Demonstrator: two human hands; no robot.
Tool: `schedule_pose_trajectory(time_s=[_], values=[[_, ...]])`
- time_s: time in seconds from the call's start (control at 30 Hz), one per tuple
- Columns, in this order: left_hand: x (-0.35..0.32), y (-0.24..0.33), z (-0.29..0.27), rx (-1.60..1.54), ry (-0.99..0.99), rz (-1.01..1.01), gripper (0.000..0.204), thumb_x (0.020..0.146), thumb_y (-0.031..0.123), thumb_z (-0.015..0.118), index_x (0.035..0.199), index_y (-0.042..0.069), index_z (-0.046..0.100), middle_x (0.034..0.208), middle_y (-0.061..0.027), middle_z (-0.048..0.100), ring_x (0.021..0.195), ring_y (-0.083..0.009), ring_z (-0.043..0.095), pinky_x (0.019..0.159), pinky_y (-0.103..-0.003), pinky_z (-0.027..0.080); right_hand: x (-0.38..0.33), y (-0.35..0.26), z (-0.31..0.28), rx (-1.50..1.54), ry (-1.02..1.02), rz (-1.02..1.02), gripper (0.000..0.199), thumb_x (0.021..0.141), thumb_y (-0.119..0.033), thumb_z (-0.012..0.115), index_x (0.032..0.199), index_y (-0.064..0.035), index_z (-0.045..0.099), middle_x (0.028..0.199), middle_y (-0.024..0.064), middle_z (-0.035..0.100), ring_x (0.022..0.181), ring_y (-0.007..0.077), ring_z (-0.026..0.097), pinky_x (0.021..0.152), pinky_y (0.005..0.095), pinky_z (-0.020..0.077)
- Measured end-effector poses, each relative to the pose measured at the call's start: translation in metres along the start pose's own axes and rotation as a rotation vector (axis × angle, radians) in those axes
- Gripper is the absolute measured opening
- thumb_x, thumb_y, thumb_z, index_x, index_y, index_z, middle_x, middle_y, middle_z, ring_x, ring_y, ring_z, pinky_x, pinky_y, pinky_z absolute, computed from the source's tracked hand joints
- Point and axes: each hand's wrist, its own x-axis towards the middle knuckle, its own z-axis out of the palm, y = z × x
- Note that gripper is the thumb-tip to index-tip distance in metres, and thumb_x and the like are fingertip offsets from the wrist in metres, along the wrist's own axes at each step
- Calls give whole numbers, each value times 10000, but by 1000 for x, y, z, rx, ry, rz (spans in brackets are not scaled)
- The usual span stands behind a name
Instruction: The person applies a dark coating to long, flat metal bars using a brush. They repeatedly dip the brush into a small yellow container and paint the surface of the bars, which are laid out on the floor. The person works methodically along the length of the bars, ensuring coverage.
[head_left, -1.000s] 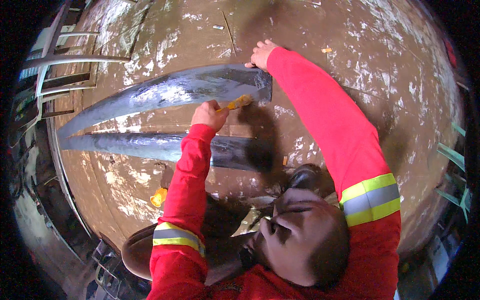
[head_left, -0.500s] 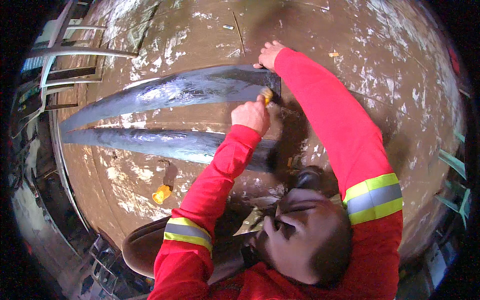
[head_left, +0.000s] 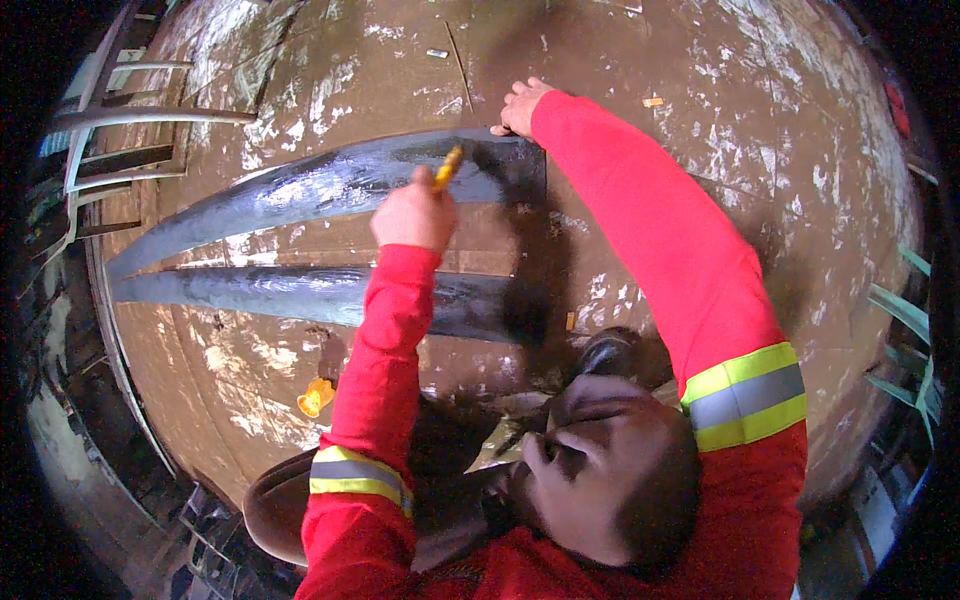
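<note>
My left hand (head_left: 413, 215) is closed around a paintbrush (head_left: 447, 170) with a yellow, dark-stained handle; I cannot make out its bristles. It is over a long, curved, tapering dark-grey board (head_left: 325, 185), whose surface shines as if wet. My right hand (head_left: 520, 108) rests at the far edge of this board near its wide right end, fingers bent and apart, thumb touching the edge. A second similar board (head_left: 350, 290) lies nearer to me, and their narrow tips come close together at the left. A small yellow cup-like container (head_left: 315, 398) sits left of my left forearm.
Brown sheeting (head_left: 620, 220) with white patches covers the floor. A thin stick (head_left: 459, 65) lies beyond the boards. Metal frames (head_left: 150, 118) stand at the left, and pale green pieces (head_left: 905, 310) at the right edge. My dark shoe (head_left: 610, 352) is close to the boards' wide ends.
My left hand has moved left along the far board with the paintbrush, away from the wide end. My right hand keeps its place at the board's edge. The whole view has shifted slightly.
</note>
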Motion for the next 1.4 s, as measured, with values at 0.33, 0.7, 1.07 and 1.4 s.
schedule_pose_trajectory(time_s=[0.33,0.7,1.07,1.4], values=[[-9,40,2,96,16,517,138,875,219,482,942,137,571,591,-109,613,520,-302,626,440,-444,479,-1,-1,0,9,-15,15,470,897,-550,433,1169,-218,625,1266,32,557,1252,245,393,1011,475,268],[-14,19,28,-263,-208,206,259,800,324,601,894,84,623,769,-186,656,766,-403,635,690,-459,519,2,-1,4,31,5,16,456,896,-539,432,1119,-211,657,1246,56,567,1268,261,385,1030,494,258],[-2,-124,-24,-56,-72,-184,273,778,335,606,850,82,675,782,-206,658,767,-368,655,691,-451,518,2,4,7,-4,33,-6,483,902,-571,391,1105,-230,666,1217,43,565,1200,238,426,1010,474,281],[-25,-17,30,181,-122,61,216,862,213,449,972,77,577,700,-165,655,640,-349,658,559,-458,526,-2,-6,-2,-13,12,-21,469,904,-560,403,1110,-228,662,1222,45,559,1208,250,420,1012,476,291]])
